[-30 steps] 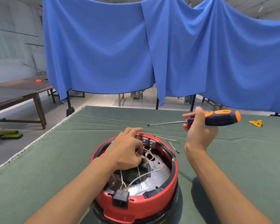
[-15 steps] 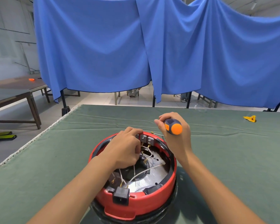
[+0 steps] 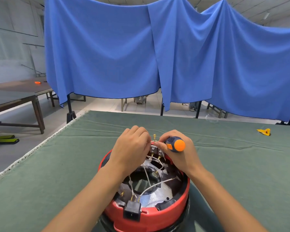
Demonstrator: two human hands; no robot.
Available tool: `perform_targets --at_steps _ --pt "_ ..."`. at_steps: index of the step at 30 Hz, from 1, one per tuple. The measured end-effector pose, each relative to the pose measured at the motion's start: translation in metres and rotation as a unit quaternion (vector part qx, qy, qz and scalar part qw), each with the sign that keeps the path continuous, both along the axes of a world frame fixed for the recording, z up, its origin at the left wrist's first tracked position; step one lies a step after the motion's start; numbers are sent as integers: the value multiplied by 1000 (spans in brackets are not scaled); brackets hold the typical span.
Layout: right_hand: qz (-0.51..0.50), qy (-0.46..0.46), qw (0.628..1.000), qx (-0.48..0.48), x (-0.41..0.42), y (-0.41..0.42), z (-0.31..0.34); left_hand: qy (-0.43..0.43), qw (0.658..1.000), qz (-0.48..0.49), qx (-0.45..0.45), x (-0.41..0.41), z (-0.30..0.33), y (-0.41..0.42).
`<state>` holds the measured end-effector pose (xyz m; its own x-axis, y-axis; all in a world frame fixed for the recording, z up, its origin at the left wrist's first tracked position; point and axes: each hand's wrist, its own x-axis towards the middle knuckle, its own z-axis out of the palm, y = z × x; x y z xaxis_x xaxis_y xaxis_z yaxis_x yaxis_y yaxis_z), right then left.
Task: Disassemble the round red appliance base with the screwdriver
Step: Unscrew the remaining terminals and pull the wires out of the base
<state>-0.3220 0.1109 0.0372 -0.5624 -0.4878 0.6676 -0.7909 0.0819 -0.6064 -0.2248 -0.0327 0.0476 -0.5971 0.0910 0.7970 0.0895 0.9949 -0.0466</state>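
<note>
Both hands meet over the far rim of the red appliance base (image 3: 147,215) on the green surface (image 3: 57,164): right hand (image 3: 182,154) wraps the screwdriver (image 3: 175,144) (orange butt toward us), left hand (image 3: 131,149) fingers curled, grip unclear.

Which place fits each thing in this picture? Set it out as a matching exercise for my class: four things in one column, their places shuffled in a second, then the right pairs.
Things:
1. screwdriver
2. black socket block
3. yellow scrap
4. small orange object

Places:
A. on the brown table at far left
B. on the near rim of the red base
C. held in the right hand
D. on the green cloth at far right

Pairs: 1-C, 2-B, 3-D, 4-A
</note>
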Motion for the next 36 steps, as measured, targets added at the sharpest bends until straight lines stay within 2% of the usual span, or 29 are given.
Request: perform_targets --at_steps 6,9,13,16,18,21,24,28,34,36 --pt "-12 10 1000 19 -3 -1 -2 -7 1000 -16 3 -1 0 1" --pt "-38 46 998 13 -7 1 -1 -20 998 -11 62 2 -3 1" --pt "-164 32 985 -41 -26 14 4 -109 983 44 137 1 -10 -2" --pt "-287 -12 958 25 -51 26 -6 -193 968 105 124 -4 -14 -8" --pt "-323 -30 943 70 -62 32 -18 -214 964 122 104 -7 -16 -10" --pt "-293 -5 949 121 -68 35 -32 -213 964 116 110 -8 -16 -12" --pt "-275 -6 955 115 -70 34 -36 -213 963 109 122 -8 -15 -13" --pt "-270 -46 961 41 -68 33 -28 -219 955 123 155 -6 -13 -14" --pt "-219 -28 974 -56 -50 31 -11 -268 930 125 218 5 1 -9" --pt "-185 -31 978 -93 -41 28 -4 -324 905 188 200 9 1 -6"
